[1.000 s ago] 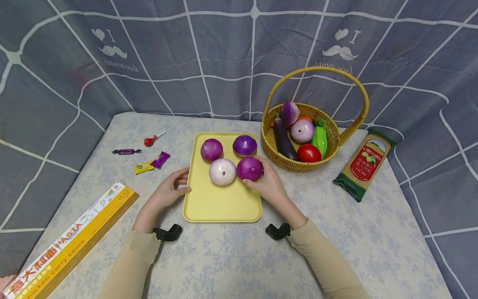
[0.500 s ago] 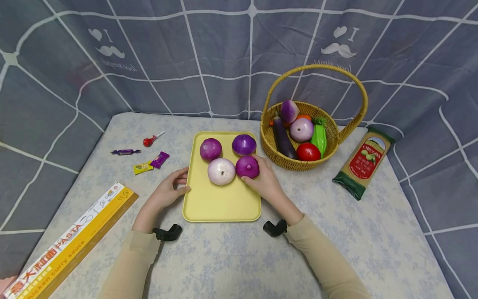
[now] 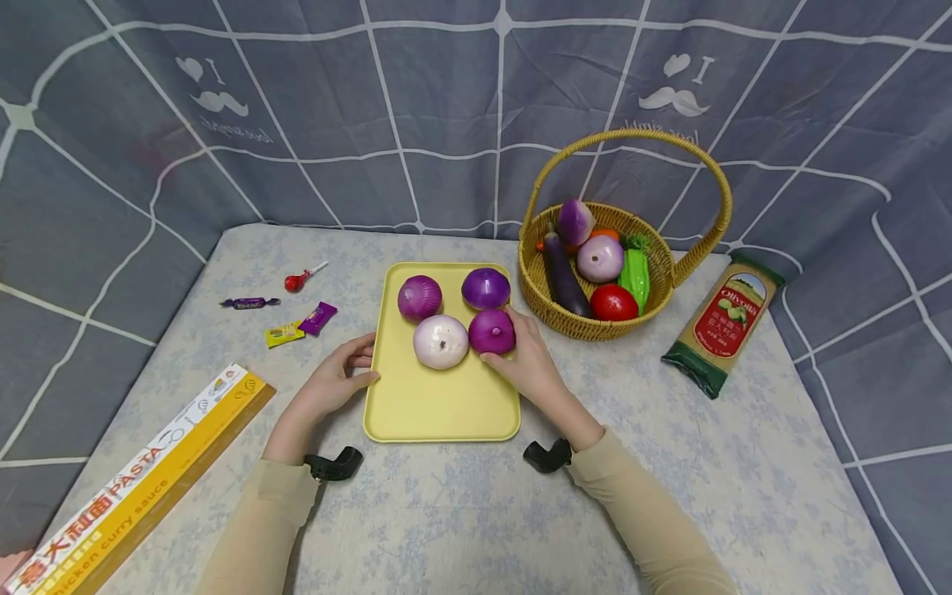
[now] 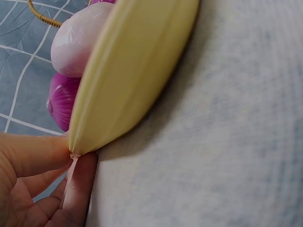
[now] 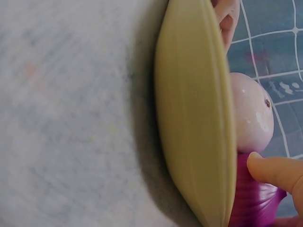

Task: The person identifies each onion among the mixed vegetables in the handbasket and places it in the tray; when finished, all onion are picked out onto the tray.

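Note:
A yellow tray (image 3: 442,405) lies on the table in the middle of the head view. My left hand (image 3: 336,378) pinches its left rim, thumb on top and fingers below, as the left wrist view shows. My right hand (image 3: 530,355) holds a magenta onion (image 3: 492,332) on the tray's right side, thumb (image 5: 272,170) on its near side. Beside that onion sits a white onion (image 3: 441,341). Behind them on the tray are a ridged purple onion (image 3: 420,298) and a dark purple onion (image 3: 486,288). The right hand's fingertips are partly hidden behind the magenta onion.
A wicker basket (image 3: 565,324) with vegetables and a tall handle stands behind the right hand. A pasta packet (image 3: 725,318) lies far right. Small wrapped candies (image 3: 318,318) and a red lollipop (image 3: 295,283) lie left; a long pasta box (image 3: 149,479) is at front left.
The right hand and the magenta onion have shifted very slightly left, with a small shift of the whole view. The left hand stays at the tray's rim.

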Available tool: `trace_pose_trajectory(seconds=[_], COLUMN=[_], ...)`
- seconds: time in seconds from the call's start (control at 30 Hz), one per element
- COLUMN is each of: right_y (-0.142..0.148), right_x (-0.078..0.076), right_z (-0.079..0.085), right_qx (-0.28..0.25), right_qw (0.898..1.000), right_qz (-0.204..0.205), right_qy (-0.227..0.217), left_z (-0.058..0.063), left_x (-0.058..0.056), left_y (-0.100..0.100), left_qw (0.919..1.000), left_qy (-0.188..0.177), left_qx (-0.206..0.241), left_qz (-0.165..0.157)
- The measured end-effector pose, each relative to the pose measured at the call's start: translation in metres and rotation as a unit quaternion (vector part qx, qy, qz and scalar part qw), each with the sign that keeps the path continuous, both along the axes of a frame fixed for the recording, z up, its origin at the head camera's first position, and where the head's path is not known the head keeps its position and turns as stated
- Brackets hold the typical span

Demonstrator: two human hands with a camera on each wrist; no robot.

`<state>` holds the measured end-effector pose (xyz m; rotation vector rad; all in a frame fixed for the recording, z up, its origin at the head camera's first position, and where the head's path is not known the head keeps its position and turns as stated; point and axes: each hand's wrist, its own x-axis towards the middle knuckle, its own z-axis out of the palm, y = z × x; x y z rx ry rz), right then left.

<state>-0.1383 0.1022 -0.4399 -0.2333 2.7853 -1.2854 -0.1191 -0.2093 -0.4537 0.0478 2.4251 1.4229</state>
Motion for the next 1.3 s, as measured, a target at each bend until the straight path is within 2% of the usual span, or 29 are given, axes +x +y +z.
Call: trace_pose_trajectory(seconds=[0.27, 0.53, 0.63, 0.8, 1.03, 1.2, 1.3], right_y=[0.002, 0.015, 0.025, 0.049, 0.093, 0.119, 0.13], right_x=[0.006, 0.015, 0.013, 0.003, -0.014, -0.022, -0.024], right_z=[0.006, 0.034, 0.045, 0.057, 0.061, 0.062, 0.063], right_qx=[0.0, -0.013, -0.041, -0.075, -0.071, -0.06, -0.056], right_qw=[1.0, 0.998, 0.994, 0.984, 0.984, 0.984, 0.982], right_qz=[-0.004, -0.033, -0.042, -0.08, -0.13, -0.154, -0.171], right_qy=[0.015, 0.059, 0.091, 0.138, 0.102, 0.062, 0.053], left_z=[0.001, -0.002, -0.002, -0.002, -0.004, -0.004, -0.003], left_x=[0.001, 0.0, 0.0, -0.001, 0.0, 0.0, 0.0], left_y=[0.0, -0.002, -0.003, -0.003, -0.002, -0.002, -0.001], left_qw=[1.0, 1.0, 1.0, 1.0, 1.0, 1.0, 1.0], left_qy=[-0.002, -0.003, -0.001, 0.001, 0.001, 0.0, 0.0], left_qx=[0.001, -0.006, -0.008, -0.007, -0.003, -0.003, 0.0], left_qz=[0.004, 0.002, 0.001, 0.0, 0.001, 0.001, 0.001])
